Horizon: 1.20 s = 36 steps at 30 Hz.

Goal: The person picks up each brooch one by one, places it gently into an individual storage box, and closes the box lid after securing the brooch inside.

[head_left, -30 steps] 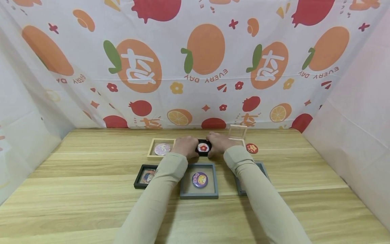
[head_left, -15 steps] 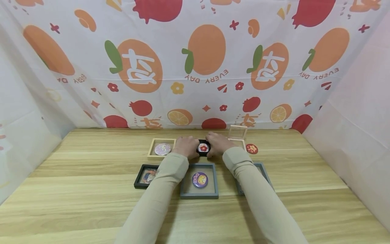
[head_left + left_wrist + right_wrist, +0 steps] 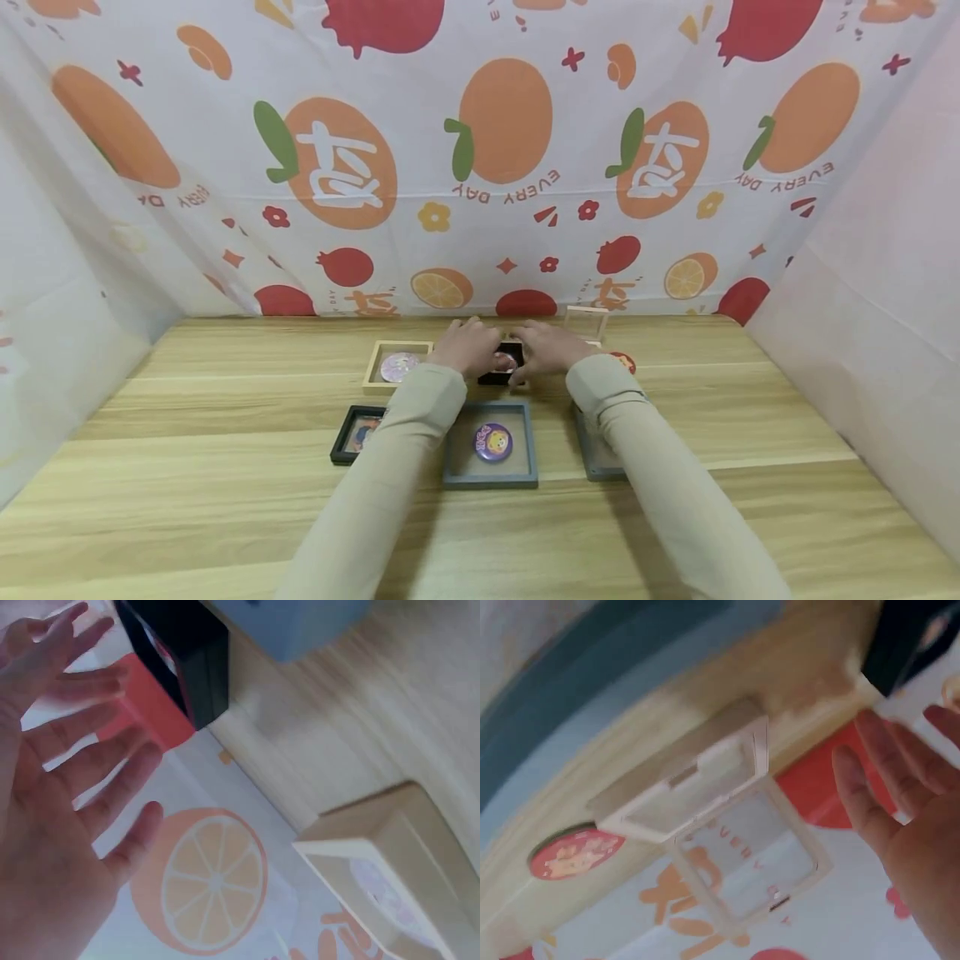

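Note:
In the head view a small black display frame (image 3: 493,380) lies at the back middle of the table between both hands, with a round badge (image 3: 506,362) partly covered by fingers inside it. My left hand (image 3: 467,347) hovers over the frame's left side. On the right side my right hand (image 3: 553,347) is held near its edge. The left wrist view has the left fingers (image 3: 105,761) spread and apart from the black frame (image 3: 191,660). Fairly straight right fingers (image 3: 892,765) show in the right wrist view, likewise apart from the frame, with nothing in them.
A pale wooden frame (image 3: 682,772) stands with its lid (image 3: 750,855) raised, beside a red badge (image 3: 574,855). Left is a wooden frame (image 3: 369,385) with a lilac badge (image 3: 400,367). In front lie a black frame (image 3: 347,457) and two grey frames, one (image 3: 491,482) holding a purple badge.
Both hands held the black frame's sides before; now they have let go and lifted slightly. The right hand and forearm have shifted a little to the right.

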Each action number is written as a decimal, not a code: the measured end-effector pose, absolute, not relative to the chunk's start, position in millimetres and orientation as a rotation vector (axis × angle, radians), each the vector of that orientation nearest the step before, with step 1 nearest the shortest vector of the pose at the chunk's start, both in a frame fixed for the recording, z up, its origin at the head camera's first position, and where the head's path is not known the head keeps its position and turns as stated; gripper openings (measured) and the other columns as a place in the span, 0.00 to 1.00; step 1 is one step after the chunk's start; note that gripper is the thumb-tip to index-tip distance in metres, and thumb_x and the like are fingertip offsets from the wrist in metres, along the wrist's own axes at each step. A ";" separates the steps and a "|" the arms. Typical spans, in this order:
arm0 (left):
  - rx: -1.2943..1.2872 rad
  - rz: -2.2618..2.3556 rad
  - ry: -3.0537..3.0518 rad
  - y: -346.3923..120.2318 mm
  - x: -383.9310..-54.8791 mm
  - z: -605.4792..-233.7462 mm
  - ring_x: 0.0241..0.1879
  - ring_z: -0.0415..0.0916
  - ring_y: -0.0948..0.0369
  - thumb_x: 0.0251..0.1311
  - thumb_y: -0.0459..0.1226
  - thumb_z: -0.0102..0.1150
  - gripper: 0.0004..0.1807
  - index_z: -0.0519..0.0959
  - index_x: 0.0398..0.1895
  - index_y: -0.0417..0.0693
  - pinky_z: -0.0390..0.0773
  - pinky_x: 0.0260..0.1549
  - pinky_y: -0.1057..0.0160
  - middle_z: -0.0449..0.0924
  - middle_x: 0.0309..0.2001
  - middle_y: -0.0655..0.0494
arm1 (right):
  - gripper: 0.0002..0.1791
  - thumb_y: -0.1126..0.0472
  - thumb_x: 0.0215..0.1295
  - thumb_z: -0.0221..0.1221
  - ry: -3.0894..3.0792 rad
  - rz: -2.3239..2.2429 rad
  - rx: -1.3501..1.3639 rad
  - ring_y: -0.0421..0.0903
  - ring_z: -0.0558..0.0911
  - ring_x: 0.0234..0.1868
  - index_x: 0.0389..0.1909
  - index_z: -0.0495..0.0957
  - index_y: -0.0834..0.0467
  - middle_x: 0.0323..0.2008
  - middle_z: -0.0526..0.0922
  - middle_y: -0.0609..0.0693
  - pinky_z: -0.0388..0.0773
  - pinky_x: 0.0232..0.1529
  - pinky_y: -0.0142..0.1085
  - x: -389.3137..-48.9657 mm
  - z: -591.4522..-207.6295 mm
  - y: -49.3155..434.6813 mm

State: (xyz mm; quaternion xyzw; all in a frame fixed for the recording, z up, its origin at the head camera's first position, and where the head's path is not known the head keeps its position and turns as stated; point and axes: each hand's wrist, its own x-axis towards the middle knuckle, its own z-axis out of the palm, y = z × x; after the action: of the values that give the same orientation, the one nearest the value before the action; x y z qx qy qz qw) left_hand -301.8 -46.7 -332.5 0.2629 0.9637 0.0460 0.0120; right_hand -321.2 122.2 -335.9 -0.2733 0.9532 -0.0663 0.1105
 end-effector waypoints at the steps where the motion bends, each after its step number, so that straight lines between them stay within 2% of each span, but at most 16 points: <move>1: 0.858 0.169 3.015 -46.2 -302.1 -332.5 0.44 0.82 0.52 0.67 0.50 0.64 0.17 0.85 0.41 0.44 0.77 0.51 0.48 0.86 0.37 0.51 | 0.42 0.46 0.60 0.72 2.798 -0.230 -0.783 0.57 0.72 0.66 0.70 0.70 0.62 0.67 0.73 0.60 0.71 0.65 0.51 -321.0 -333.9 125.5; 3: 0.923 0.205 3.038 -45.1 -303.0 -333.9 0.34 0.81 0.55 0.68 0.47 0.65 0.14 0.85 0.32 0.46 0.79 0.43 0.51 0.84 0.28 0.55 | 0.35 0.49 0.63 0.70 2.792 -0.304 -0.780 0.57 0.75 0.64 0.66 0.73 0.63 0.64 0.76 0.60 0.73 0.63 0.51 -320.9 -331.0 132.5; 4: 0.945 0.216 3.047 -44.4 -303.2 -334.7 0.31 0.81 0.57 0.67 0.46 0.65 0.13 0.86 0.31 0.46 0.80 0.41 0.52 0.83 0.27 0.56 | 0.31 0.52 0.65 0.69 2.795 -0.331 -0.787 0.57 0.76 0.62 0.64 0.76 0.64 0.61 0.78 0.60 0.74 0.61 0.50 -320.9 -330.7 136.0; 8: 0.962 0.212 3.074 -41.7 -303.4 -337.8 0.34 0.82 0.57 0.67 0.44 0.66 0.11 0.87 0.35 0.46 0.80 0.41 0.53 0.85 0.32 0.55 | 0.19 0.57 0.70 0.65 2.859 -0.316 -0.832 0.56 0.81 0.53 0.54 0.82 0.66 0.51 0.84 0.59 0.79 0.55 0.48 -320.9 -330.7 149.8; 12: 0.951 0.219 3.071 -37.5 -303.6 -339.0 0.38 0.82 0.56 0.67 0.43 0.65 0.09 0.87 0.36 0.47 0.79 0.46 0.50 0.85 0.36 0.55 | 0.13 0.59 0.70 0.64 2.916 -0.297 -0.843 0.53 0.83 0.46 0.47 0.85 0.65 0.43 0.87 0.56 0.80 0.50 0.46 -321.2 -332.7 161.5; 18: 0.971 0.242 3.053 -30.1 -304.1 -340.9 0.44 0.83 0.55 0.68 0.43 0.64 0.08 0.87 0.40 0.49 0.77 0.50 0.48 0.86 0.40 0.55 | 0.10 0.62 0.69 0.63 2.924 -0.317 -0.797 0.49 0.84 0.40 0.44 0.86 0.64 0.41 0.87 0.55 0.81 0.46 0.45 -322.0 -334.5 174.4; 27: 0.980 0.253 3.000 -17.4 -306.2 -346.1 0.48 0.82 0.55 0.70 0.43 0.63 0.13 0.86 0.51 0.47 0.75 0.54 0.47 0.87 0.47 0.54 | 0.06 0.64 0.68 0.63 2.957 -0.349 -0.804 0.49 0.83 0.36 0.38 0.86 0.63 0.35 0.87 0.53 0.81 0.43 0.44 -321.2 -341.3 193.6; 36: 0.966 0.254 2.942 -1.3 -307.9 -341.1 0.54 0.80 0.56 0.71 0.44 0.61 0.16 0.85 0.55 0.48 0.72 0.59 0.47 0.85 0.54 0.56 | 0.07 0.64 0.69 0.62 2.956 -0.329 -0.735 0.47 0.82 0.34 0.40 0.86 0.63 0.36 0.87 0.53 0.80 0.44 0.45 -319.8 -340.3 214.3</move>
State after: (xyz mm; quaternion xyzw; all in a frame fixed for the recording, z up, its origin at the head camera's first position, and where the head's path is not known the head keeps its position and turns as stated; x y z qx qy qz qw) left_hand -307.9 -1.3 -341.1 0.3109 0.9468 0.0817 0.0174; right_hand -319.8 214.3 -340.3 -0.2398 0.9641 -0.1073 0.0389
